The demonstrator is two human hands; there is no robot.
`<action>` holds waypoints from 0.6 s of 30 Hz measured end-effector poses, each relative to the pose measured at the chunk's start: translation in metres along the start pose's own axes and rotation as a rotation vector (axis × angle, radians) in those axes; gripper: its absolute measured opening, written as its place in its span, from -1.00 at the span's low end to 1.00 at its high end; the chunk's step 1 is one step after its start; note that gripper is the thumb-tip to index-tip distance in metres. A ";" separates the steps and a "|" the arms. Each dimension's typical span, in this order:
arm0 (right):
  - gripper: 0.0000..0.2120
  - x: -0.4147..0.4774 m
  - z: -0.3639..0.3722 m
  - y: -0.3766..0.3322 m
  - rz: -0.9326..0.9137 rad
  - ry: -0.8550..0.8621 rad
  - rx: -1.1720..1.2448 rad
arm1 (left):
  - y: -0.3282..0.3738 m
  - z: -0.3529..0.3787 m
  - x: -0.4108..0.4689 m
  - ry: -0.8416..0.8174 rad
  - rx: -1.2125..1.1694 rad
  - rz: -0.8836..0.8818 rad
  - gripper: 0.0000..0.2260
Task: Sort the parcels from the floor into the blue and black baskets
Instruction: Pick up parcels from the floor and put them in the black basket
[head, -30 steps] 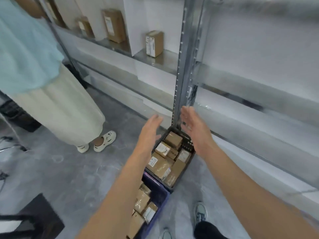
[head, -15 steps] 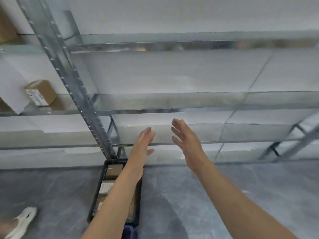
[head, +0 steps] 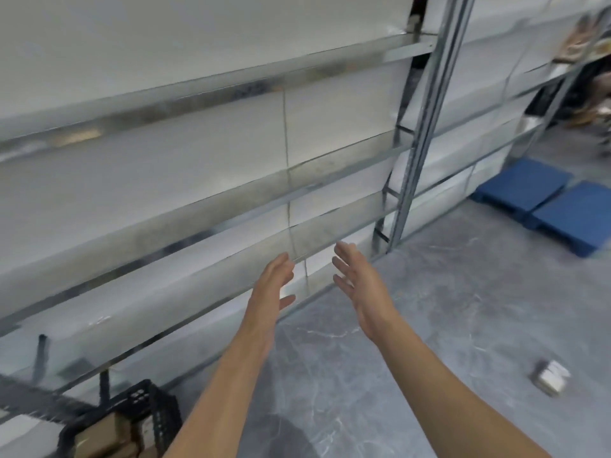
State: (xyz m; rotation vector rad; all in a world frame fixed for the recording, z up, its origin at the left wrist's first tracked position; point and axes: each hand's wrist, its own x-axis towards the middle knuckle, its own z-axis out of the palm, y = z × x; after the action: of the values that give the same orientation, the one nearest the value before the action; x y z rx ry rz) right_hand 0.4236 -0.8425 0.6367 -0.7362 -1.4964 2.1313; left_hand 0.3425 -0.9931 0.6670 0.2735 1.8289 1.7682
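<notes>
Grey floor (head: 446, 325), left hand (head: 271, 289), right hand (head: 360, 282) outstretched, blurred parcel (head: 549, 380) perhaps

The black basket (head: 164, 414) is cut off below, the parcel (head: 549, 378) blurred.

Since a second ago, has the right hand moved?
Yes: the right hand hung over the black basket then; now it is well off to the basket's right.

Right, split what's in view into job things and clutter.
Job: black basket, parcels inside it, loose parcel on the floor, empty left hand, empty right hand.
Lying about: metal shelving, blue pallets.
</notes>
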 end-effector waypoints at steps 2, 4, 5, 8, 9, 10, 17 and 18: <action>-0.58 0.000 -0.038 -0.009 -0.013 0.061 0.018 | 0.001 0.042 0.006 -0.076 0.020 -0.002 -0.48; -0.64 -0.002 -0.074 -0.017 -0.022 0.118 0.041 | -0.001 0.083 0.012 -0.144 0.051 -0.010 -0.41; -0.66 -0.003 -0.090 -0.020 -0.027 0.148 0.055 | -0.003 0.101 0.016 -0.178 0.071 -0.016 -0.40; -0.54 -0.007 -0.140 -0.025 -0.050 0.250 0.077 | -0.012 0.154 0.025 -0.294 0.117 -0.035 -0.54; -0.50 -0.009 -0.154 -0.027 -0.058 0.285 0.083 | -0.016 0.171 0.029 -0.334 0.127 -0.038 -0.58; -0.48 -0.010 -0.169 -0.027 -0.062 0.321 0.093 | -0.019 0.188 0.033 -0.374 0.143 -0.040 -0.61; -0.49 -0.019 -0.267 -0.025 -0.058 0.601 0.167 | -0.047 0.310 0.058 -0.661 0.248 -0.082 -0.58; -0.49 -0.019 -0.280 -0.024 -0.055 0.638 0.173 | -0.053 0.325 0.063 -0.704 0.257 -0.093 -0.55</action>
State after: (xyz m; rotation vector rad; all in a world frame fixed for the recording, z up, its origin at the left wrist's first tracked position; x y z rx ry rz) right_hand 0.6189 -0.6460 0.5859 -1.1525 -0.9661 1.7173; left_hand 0.4761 -0.6901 0.6135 0.7853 1.4993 1.1537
